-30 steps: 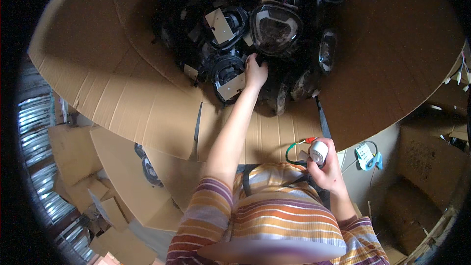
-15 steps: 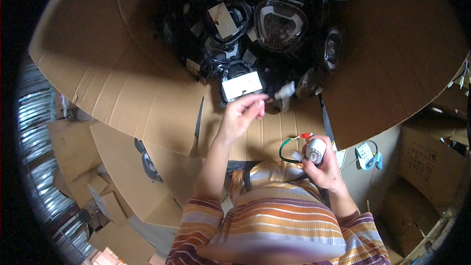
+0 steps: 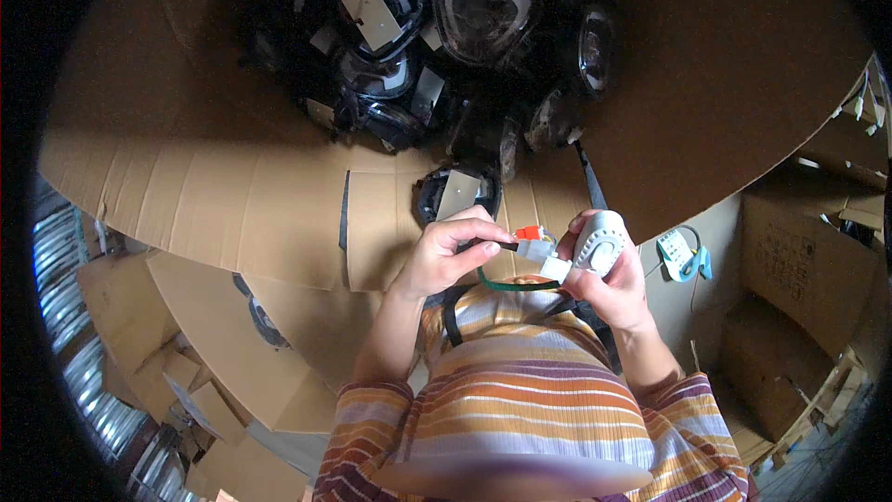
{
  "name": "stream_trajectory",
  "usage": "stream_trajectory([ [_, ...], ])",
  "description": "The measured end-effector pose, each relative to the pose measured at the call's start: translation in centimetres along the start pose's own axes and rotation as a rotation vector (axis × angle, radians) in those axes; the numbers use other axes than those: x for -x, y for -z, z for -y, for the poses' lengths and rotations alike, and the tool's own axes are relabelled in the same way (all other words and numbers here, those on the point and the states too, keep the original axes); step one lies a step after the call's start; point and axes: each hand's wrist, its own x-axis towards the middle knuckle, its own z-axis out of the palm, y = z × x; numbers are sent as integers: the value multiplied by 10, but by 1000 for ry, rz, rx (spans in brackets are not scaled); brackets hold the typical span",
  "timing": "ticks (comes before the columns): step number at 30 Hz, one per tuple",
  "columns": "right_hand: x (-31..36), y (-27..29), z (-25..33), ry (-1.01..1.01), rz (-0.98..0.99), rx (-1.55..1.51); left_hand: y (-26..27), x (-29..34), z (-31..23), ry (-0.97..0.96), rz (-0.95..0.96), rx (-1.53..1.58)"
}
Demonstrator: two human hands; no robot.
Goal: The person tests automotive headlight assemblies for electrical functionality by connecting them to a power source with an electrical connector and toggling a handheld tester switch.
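Note:
My left hand (image 3: 451, 253) is closed in a pinch on a black cable ending in a translucent white connector (image 3: 535, 248). That connector meets a small white plug (image 3: 556, 268) at the fingertips of my right hand (image 3: 615, 290); I cannot tell whether they are fully seated. My right hand is wrapped round a white plastic device (image 3: 600, 240) with a rounded, ridged end. A green-sleeved wire (image 3: 520, 286) loops below the connectors, and an orange connector (image 3: 529, 233) sits just above them. Just beyond my left hand, a black lamp unit (image 3: 457, 191) with a pale card rests at the carton's near side.
A large open cardboard carton (image 3: 214, 195) spreads ahead, with several black lamp units with clear lenses (image 3: 486, 17) heaped inside. Other cartons stand at left (image 3: 232, 325) and right (image 3: 790, 242). A teal-and-white device (image 3: 683, 256) with a cable lies at right.
My left hand has brought the white connector down to the plug at my right hand. The carded lamp unit has come nearer to me. The view has shifted too.

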Motion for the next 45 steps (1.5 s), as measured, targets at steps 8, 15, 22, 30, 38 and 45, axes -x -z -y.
stream_trajectory([
  [8, 1, 4, 2, -1, 35, 30, 3, 2, -4, -36, 18, -43],
  [15, 2, 9, -2, -21, 109, 459, 1, 10, -6, -57, -54, -179],
  [22, 9, 7, -15, -39, -37, 159, -13, 20, 1, -57, -75, -293],
  [30, 5, 7, -26, -19, -171, 208, -15, 20, 3, -54, -72, -264],
  [38, 0, 8, -21, 13, -161, 220, -11, 18, -16, 110, -56, -134],
  [45, -1, 11, -28, 92, -157, 384, 62, -73, -29, -86, -627, -66],
])
